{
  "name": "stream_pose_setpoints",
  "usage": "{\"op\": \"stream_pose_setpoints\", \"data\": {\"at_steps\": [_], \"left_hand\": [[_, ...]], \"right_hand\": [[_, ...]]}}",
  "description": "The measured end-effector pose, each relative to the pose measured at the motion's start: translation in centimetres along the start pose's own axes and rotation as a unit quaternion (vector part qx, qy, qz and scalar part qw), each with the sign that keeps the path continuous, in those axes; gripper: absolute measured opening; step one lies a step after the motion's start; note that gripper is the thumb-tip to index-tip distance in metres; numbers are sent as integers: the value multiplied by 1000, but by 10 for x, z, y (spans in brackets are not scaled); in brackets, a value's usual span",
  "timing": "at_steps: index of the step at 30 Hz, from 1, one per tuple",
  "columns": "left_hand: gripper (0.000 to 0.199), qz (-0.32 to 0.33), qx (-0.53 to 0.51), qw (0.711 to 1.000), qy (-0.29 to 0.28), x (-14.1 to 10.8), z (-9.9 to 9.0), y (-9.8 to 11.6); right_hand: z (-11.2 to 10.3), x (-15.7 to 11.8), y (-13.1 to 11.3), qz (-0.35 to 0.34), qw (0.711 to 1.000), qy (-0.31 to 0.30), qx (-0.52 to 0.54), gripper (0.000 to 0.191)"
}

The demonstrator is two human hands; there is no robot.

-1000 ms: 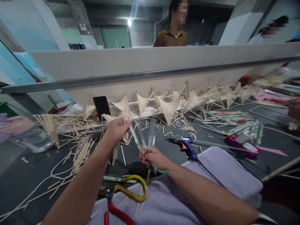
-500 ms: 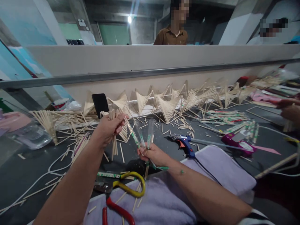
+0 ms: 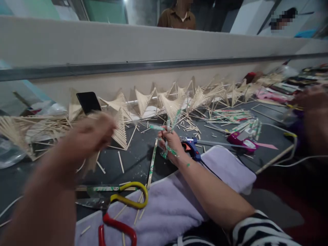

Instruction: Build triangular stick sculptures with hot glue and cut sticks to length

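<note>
My left hand [image 3: 98,135] is smeared by motion at the left, closed round a bundle of thin wooden sticks [image 3: 91,163] whose ends show below it. Near the middle of the table, my right hand [image 3: 170,141] is closed on crumpled clear plastic wrappers [image 3: 175,120] with green print. A stick in a green-printed wrapper [image 3: 152,164] lies just below my right hand. Close by on the right is a blue glue gun [image 3: 192,148]. Scissors [image 3: 133,194] with one yellow and one red handle rest on a lilac towel [image 3: 174,198] in front of me.
Twisted fan-shaped stick structures [image 3: 171,104] line the back of the table. A black phone [image 3: 89,101] leans among them. Cut stick pieces [image 3: 189,126] and wrapped sticks [image 3: 230,116] lie about. Another person's hand [image 3: 314,99] is at the right, near a magenta device [image 3: 242,140].
My hands have moved apart, the left one leftward with the sticks, the right one up with the wrappers. A wrapped stick now lies on the table below my right hand. The view has shifted.
</note>
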State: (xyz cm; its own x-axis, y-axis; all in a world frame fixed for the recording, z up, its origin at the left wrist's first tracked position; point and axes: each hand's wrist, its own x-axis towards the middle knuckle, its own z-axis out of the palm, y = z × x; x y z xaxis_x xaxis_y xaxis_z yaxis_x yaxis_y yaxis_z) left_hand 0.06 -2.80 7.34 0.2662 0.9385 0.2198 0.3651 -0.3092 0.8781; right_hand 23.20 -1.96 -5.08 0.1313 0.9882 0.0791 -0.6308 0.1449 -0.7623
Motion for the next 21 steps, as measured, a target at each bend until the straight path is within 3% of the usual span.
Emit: {"op": "stream_pose_setpoints", "data": {"at_steps": [2, 4, 7, 11, 15, 19, 21], "left_hand": [[25, 41, 207, 968, -133, 0, 61, -6], [21, 36, 356, 916, -182, 2, 108, -21], [24, 23, 458, 863, -210, 3, 138, -49], [16, -15, 454, 860, -231, 9, 133, -66], [19, 6, 375, 915, -151, 18, 114, -57], [22, 28, 253, 960, -117, 20, 99, -44], [22, 35, 216, 968, -122, 18, 97, -39]], "right_hand": [[0, 1, -1, -10, 1000, 20, 17, 23], [1, 1, -5, -14, 999, 36, 30, 25], [2, 0, -10, -7, 999, 20, 40, 30], [2, 1, -9, 1, 999, 33, 36, 35], [1, 1, 2, 41, 996, 78, -4, 29], [7, -7, 15, 128, 990, -2, -67, 35], [11, -10, 18, 128, 988, -44, -70, 37]]}}
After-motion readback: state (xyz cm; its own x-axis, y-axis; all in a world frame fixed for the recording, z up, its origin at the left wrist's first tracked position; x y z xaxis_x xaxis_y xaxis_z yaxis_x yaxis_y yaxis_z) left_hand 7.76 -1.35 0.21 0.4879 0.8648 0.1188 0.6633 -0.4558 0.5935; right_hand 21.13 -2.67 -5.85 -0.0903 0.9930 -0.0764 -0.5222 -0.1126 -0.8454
